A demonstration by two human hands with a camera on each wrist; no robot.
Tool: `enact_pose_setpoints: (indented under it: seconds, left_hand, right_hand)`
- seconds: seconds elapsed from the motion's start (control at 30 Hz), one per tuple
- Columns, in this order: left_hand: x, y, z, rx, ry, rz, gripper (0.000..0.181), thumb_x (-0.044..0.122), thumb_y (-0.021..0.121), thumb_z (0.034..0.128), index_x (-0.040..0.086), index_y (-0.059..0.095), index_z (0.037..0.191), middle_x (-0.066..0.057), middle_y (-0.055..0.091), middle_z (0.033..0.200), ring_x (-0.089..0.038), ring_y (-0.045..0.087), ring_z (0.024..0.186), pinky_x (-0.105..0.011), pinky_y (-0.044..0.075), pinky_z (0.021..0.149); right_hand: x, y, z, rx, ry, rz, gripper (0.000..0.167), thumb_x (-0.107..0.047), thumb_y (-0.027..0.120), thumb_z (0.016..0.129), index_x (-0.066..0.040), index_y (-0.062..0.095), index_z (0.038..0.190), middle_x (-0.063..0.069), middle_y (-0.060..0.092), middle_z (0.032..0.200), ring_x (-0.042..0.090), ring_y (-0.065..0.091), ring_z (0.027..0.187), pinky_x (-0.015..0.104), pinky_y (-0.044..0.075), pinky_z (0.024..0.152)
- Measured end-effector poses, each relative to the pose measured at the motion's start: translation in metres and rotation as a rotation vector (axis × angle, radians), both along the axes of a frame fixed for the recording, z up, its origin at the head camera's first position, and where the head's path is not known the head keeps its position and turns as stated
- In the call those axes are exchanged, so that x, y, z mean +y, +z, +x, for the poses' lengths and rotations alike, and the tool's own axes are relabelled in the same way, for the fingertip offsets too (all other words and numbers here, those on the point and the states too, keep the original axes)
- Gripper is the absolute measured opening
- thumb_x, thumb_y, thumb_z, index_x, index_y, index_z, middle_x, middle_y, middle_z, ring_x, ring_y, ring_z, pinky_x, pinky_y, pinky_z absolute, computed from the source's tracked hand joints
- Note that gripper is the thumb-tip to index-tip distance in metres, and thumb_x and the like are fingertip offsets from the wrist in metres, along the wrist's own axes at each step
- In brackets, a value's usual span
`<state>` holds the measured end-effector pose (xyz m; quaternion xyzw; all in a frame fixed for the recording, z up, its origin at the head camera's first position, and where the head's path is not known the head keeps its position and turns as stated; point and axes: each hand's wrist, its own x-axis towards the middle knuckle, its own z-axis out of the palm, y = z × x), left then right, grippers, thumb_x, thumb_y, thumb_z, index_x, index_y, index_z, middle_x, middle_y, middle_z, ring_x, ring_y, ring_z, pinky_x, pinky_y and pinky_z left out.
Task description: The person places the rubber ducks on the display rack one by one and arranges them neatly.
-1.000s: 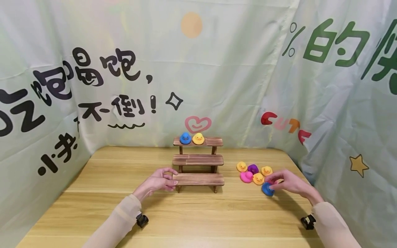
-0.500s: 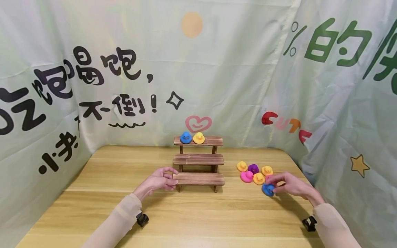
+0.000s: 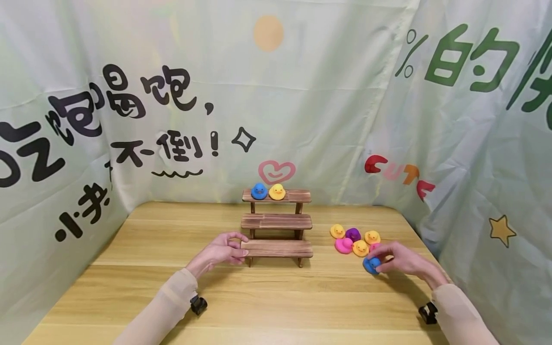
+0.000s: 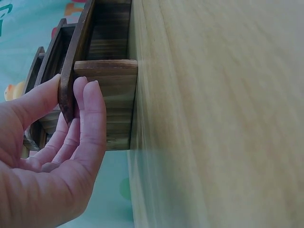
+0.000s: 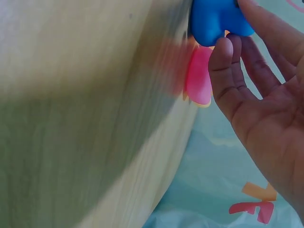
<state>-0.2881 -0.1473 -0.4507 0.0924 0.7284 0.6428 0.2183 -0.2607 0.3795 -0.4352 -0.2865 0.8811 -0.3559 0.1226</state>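
Observation:
A three-tier wooden shelf point(image 3: 276, 248) stands on the table; my left hand point(image 3: 220, 250) pinches the left end of its lowest board, with the thumb on one face and fingers on the other in the left wrist view. My right hand point(image 3: 403, 258) holds a blue duck point(image 3: 371, 265) between thumb and fingers at the near side of a duck group. In the right wrist view the blue duck point(image 5: 216, 21) lies at the fingertips, a pink duck point(image 5: 198, 78) beyond it. The top board bears another blue duck point(image 3: 259, 191) and a yellow duck point(image 3: 277, 191).
Right of the shelf sit several ducks: yellow point(image 3: 338, 231), purple point(image 3: 353, 234), pink point(image 3: 343, 246), and another pink one partly hidden by my right hand. Printed cloth point(image 3: 319, 120) hangs behind and beside the wooden table point(image 3: 276, 302).
My right hand and the blue duck at its fingertips have shifted slightly left and nearer to me. My left hand keeps its place on the lowest board.

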Motion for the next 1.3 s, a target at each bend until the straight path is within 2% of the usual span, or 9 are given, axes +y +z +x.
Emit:
enact_pose_setpoints:
  seconds: [0.27, 0.53, 0.8, 0.93, 1.13, 1.2, 1.3]
  left_hand:
    - [0.0, 0.002, 0.001, 0.009, 0.0, -0.009, 0.045, -0.001, 0.07, 0.0856, -0.003, 0.05, 0.126, -0.007, 0.064, 0.082, -0.024, 0.068, 0.075, -0.041, 0.063, 0.078]
    - [0.001, 0.001, 0.0, 0.0, 0.007, -0.01, 0.045, -0.001, 0.07, 0.0852, -0.003, 0.05, 0.125, -0.007, 0.063, 0.082, -0.024, 0.068, 0.075, -0.041, 0.063, 0.078]
    - [0.001, 0.001, -0.001, 0.002, 0.011, -0.014, 0.045, -0.001, 0.07, 0.085, -0.003, 0.051, 0.125, -0.007, 0.064, 0.082, -0.023, 0.068, 0.074, -0.04, 0.063, 0.076]
    - [0.001, -0.001, 0.0, -0.004, 0.013, -0.016, 0.047, -0.001, 0.071, 0.0842, -0.003, 0.05, 0.126, -0.008, 0.065, 0.084, -0.022, 0.068, 0.074, -0.041, 0.063, 0.077]
    - [0.0, -0.001, 0.0, -0.001, 0.015, -0.013, 0.047, -0.001, 0.07, 0.0845, -0.003, 0.05, 0.126, -0.009, 0.065, 0.085, -0.023, 0.068, 0.075, -0.041, 0.063, 0.077]
    - [0.0, 0.001, 0.0, -0.002, 0.014, -0.011, 0.046, -0.002, 0.07, 0.0846, -0.003, 0.05, 0.126, -0.009, 0.065, 0.085, -0.023, 0.068, 0.076, -0.04, 0.063, 0.077]
    - [0.0, 0.002, 0.001, -0.003, 0.01, -0.009, 0.046, -0.002, 0.07, 0.0847, -0.003, 0.05, 0.126, -0.009, 0.065, 0.084, -0.024, 0.068, 0.076, -0.04, 0.063, 0.077]
  right_hand:
    - [-0.002, -0.001, -0.001, -0.031, -0.034, 0.005, 0.028, -0.011, 0.076, 0.085, -0.001, 0.07, 0.11, 0.012, 0.068, 0.105, 0.01, 0.064, 0.089, 0.022, 0.057, 0.077]
    - [-0.007, 0.0, 0.002, -0.075, -0.154, 0.016, 0.028, -0.019, 0.077, 0.085, -0.01, 0.072, 0.11, 0.008, 0.066, 0.109, 0.013, 0.057, 0.091, 0.02, 0.053, 0.075]
    - [-0.019, 0.008, 0.001, -0.139, -0.253, -0.07, 0.038, -0.026, 0.075, 0.087, -0.006, 0.069, 0.119, 0.012, 0.064, 0.113, 0.022, 0.058, 0.096, 0.025, 0.056, 0.077]
    - [-0.025, 0.011, -0.001, -0.141, -0.26, -0.133, 0.039, -0.024, 0.075, 0.087, -0.004, 0.068, 0.12, 0.016, 0.062, 0.118, 0.027, 0.061, 0.101, 0.026, 0.059, 0.08]
    - [-0.039, 0.017, -0.007, -0.11, -0.252, -0.2, 0.035, -0.022, 0.076, 0.086, -0.006, 0.07, 0.117, 0.02, 0.06, 0.132, 0.039, 0.052, 0.125, 0.021, 0.055, 0.088]
    - [-0.044, 0.019, -0.009, -0.1, -0.233, -0.211, 0.035, -0.022, 0.075, 0.086, -0.005, 0.07, 0.117, 0.021, 0.059, 0.133, 0.04, 0.051, 0.126, 0.021, 0.054, 0.089]
    - [-0.054, 0.021, -0.012, -0.102, -0.217, -0.237, 0.035, -0.02, 0.075, 0.087, -0.004, 0.069, 0.117, 0.023, 0.058, 0.132, 0.034, 0.056, 0.118, 0.024, 0.057, 0.087]
